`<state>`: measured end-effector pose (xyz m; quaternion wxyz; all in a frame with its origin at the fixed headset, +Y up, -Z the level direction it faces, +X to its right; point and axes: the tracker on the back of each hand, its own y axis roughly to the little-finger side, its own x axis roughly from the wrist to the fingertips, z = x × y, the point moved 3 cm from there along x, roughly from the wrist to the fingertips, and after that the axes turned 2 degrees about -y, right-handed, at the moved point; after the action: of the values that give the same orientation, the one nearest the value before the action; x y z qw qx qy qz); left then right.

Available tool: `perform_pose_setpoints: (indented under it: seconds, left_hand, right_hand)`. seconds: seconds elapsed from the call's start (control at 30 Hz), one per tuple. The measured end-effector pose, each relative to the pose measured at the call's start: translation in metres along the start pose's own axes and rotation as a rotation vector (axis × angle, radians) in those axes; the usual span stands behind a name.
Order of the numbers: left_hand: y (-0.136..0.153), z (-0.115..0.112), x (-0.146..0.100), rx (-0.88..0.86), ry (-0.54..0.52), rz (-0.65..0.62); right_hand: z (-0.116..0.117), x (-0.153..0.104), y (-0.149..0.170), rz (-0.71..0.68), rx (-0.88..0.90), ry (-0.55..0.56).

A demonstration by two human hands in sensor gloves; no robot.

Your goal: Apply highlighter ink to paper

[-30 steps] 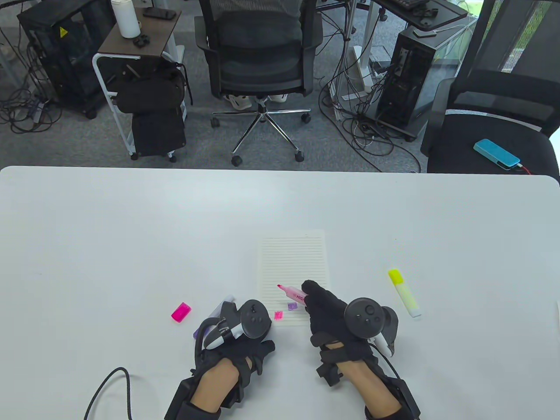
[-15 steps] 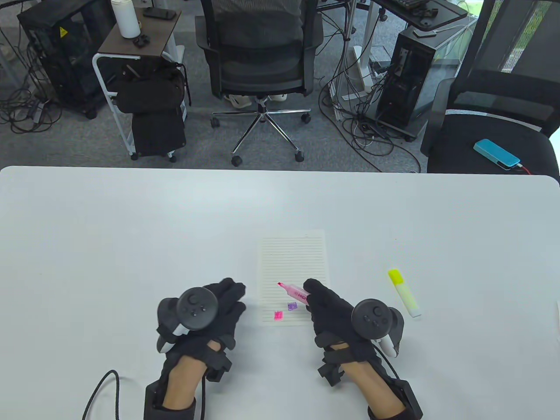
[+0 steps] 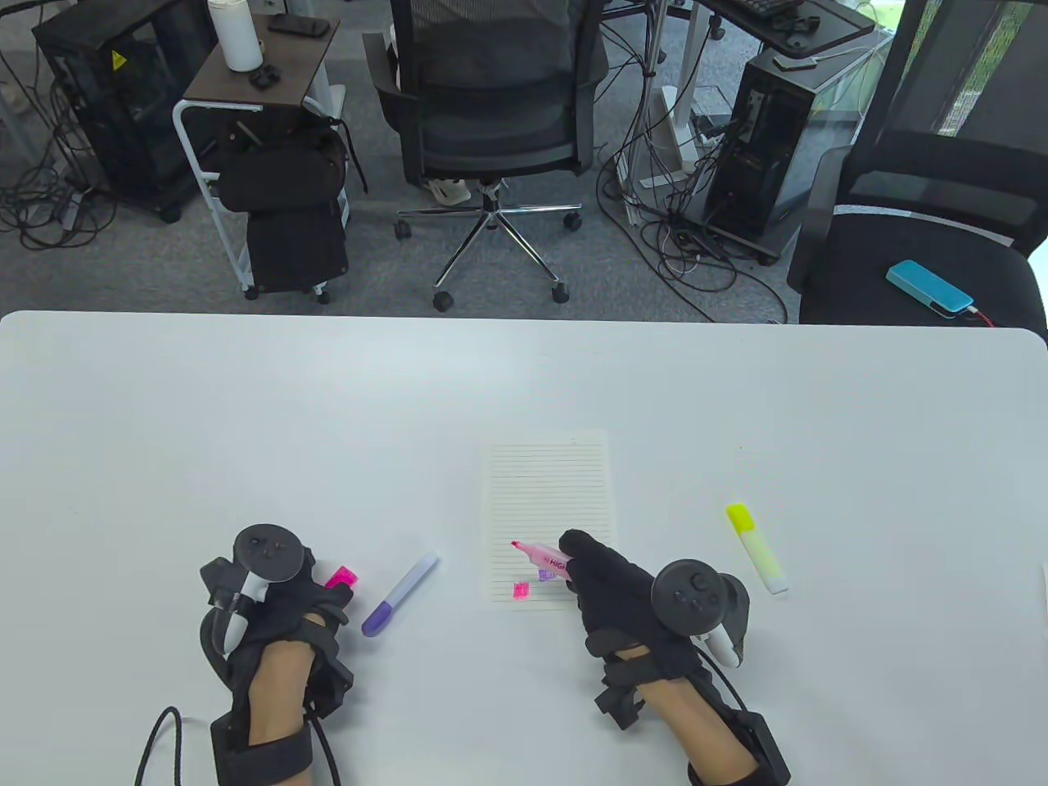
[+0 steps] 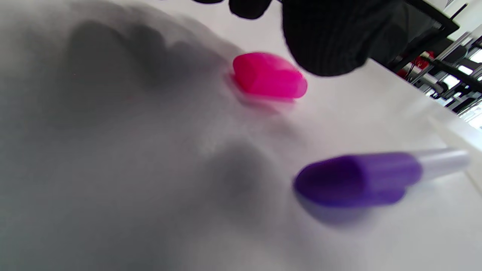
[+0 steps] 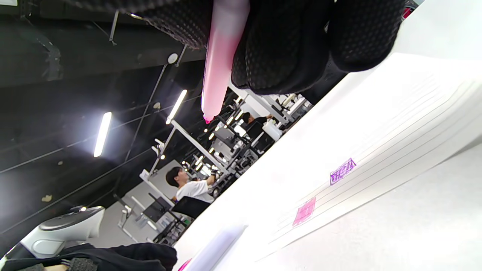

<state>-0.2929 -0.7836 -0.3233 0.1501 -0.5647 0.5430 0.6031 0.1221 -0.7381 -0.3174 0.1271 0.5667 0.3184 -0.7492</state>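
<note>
The white tabletop (image 3: pixel 246 426) is carrying a lined sheet of paper (image 3: pixel 548 491) near the person's edge, and the work is sitting at the capping step, as I judge it: a pink patch (image 3: pixel 521 589) and a purple patch (image 3: pixel 547 575) are already lying on the sheet's lowest lines. The right hand (image 3: pixel 622 594) is gripping the uncapped pink highlighter (image 3: pixel 540 557), fingers curled round the barrel, with the tip hanging clear above the paper and pointing toward the sheet's left edge; the right wrist view is showing the nib off the surface. The left hand (image 3: pixel 274 606) is lying well to the left of the paper, right at the pink cap (image 3: pixel 342 578); its fingers are hidden under the tracker, and the blurred left wrist view is showing one fingertip just beside the cap, so I cannot tell whether it is pinching it. A capped purple highlighter (image 3: pixel 399 595) is lying between the left hand and the paper, and a yellow highlighter (image 3: pixel 757 547) is lying apart to the right. The next move, probably, is calling for a pinch on the small cap, then bringing it across to meet the pink tip squarely.
</note>
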Motion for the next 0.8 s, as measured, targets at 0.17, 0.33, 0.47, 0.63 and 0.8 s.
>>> perform_pose_setpoints:
  seconds: [0.17, 0.33, 0.47, 0.63, 0.8]
  left_hand:
    - [-0.004, -0.009, 0.009, 0.073, -0.009, 0.023]
    - [-0.008, -0.010, 0.012, 0.098, -0.020, 0.014]
    - [-0.009, -0.011, 0.014, 0.093, -0.009, -0.015]
    - [-0.010, -0.011, 0.013, 0.093, 0.007, -0.022]
    - [-0.009, -0.011, 0.012, 0.092, 0.014, -0.022]
  right_hand:
    - [0.002, 0.000, 0.000, 0.002, -0.005, -0.018]
    - [0.004, 0.000, 0.000, 0.007, -0.011, -0.035]
    - [0.006, 0.001, 0.000, 0.008, -0.018, -0.046]
    - [0.010, 0.002, 0.001, 0.013, -0.029, -0.066]
    - [0.013, 0.002, 0.002, 0.017, -0.036, -0.080]
